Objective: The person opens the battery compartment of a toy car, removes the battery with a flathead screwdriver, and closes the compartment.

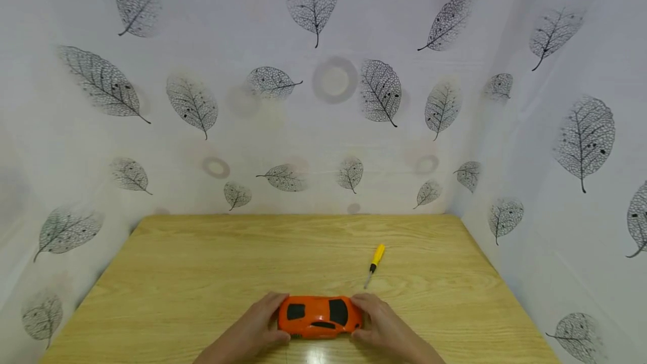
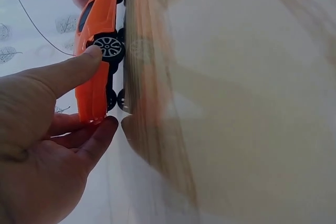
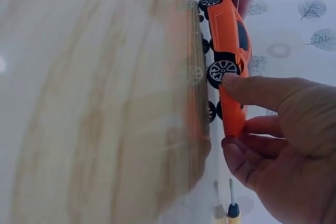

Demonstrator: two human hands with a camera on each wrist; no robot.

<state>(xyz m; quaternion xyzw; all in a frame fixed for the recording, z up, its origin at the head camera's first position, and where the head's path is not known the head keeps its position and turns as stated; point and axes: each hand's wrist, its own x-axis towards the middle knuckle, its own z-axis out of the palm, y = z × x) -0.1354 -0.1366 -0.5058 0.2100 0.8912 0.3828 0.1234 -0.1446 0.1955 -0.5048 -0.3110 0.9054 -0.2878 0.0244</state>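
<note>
An orange toy car (image 1: 318, 317) with black windows lies lengthwise across the near part of the wooden table, its roof facing up. The left hand (image 1: 258, 324) grips its left end, thumb on the near side. At the other end, the right hand (image 1: 386, 327) holds the car the same way. In the left wrist view, the left thumb (image 2: 86, 61) presses beside a spoked black wheel (image 2: 108, 47). The right thumb (image 3: 239, 87) touches the car by a front wheel (image 3: 222, 72) in the right wrist view. Whether all wheels rest on the table I cannot tell.
A screwdriver (image 1: 376, 260) with a yellow and black handle lies on the table (image 1: 212, 251) behind the car, to the right. White cloth (image 1: 323, 128) printed with dark leaves stands behind the table and along both its sides.
</note>
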